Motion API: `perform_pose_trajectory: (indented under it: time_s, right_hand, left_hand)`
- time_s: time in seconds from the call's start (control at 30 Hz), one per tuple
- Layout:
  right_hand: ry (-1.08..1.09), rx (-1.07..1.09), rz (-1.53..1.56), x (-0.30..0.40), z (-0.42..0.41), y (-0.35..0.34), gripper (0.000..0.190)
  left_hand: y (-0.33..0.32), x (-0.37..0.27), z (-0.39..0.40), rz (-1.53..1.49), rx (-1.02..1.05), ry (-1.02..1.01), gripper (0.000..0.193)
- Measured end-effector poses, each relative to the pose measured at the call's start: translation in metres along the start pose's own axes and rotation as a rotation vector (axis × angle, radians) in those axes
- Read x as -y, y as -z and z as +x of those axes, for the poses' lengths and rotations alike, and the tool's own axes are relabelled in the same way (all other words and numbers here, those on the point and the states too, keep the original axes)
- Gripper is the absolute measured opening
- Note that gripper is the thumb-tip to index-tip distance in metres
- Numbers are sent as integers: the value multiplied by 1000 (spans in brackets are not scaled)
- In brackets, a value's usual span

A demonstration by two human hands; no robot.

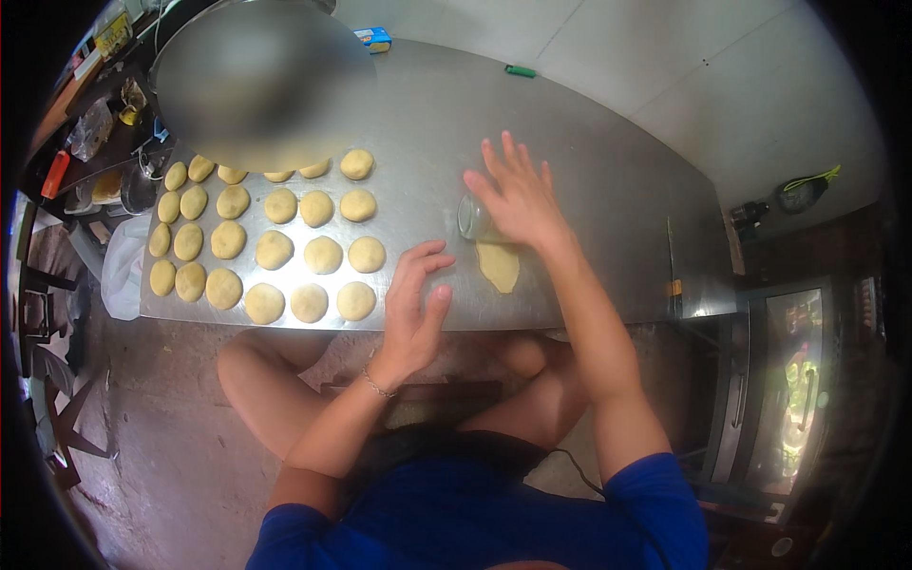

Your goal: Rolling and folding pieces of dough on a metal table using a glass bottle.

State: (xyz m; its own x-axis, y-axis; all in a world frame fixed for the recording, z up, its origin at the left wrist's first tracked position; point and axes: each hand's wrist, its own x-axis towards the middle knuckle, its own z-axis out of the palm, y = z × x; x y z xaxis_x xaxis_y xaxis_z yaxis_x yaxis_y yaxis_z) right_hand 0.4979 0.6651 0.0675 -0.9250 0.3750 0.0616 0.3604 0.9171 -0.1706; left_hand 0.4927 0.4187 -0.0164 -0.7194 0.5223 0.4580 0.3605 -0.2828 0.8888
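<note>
My right hand [524, 196] lies palm down over a clear glass cylinder [472, 217], its fingers spread and stretched toward the back of the steel table. The glass lies on its side, and the hand covers much of it. Out from under its near side comes a thin, flattened piece of yellow dough [498, 267], narrowing toward the front. Above the table's front edge, my left hand [417, 303] is held to the left of that dough, fingers half bent and apart, with nothing in it. Rows of round yellow dough pieces [323, 254] lie left of this hand.
A steel table [427, 107] spans the front. A large blurred round shape [263, 78] covers its back left. A green object [520, 71] and a blue box [374, 40] lie along the back. A long thin tool [675, 288] lies at right; a white plastic bag [128, 267] hangs at left.
</note>
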Motion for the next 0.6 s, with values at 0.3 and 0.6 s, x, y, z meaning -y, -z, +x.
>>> perform_pose_trajectory:
  time_s: [0.3, 0.6]
  right_hand:
    - [135, -85, -9, 22, -96, 0, 87]
    - [122, -71, 35, 39, -135, 5, 86]
  left_hand:
    - [10, 0, -8, 13, -2, 29, 50]
    - [11, -2, 0, -18, 48, 2, 50]
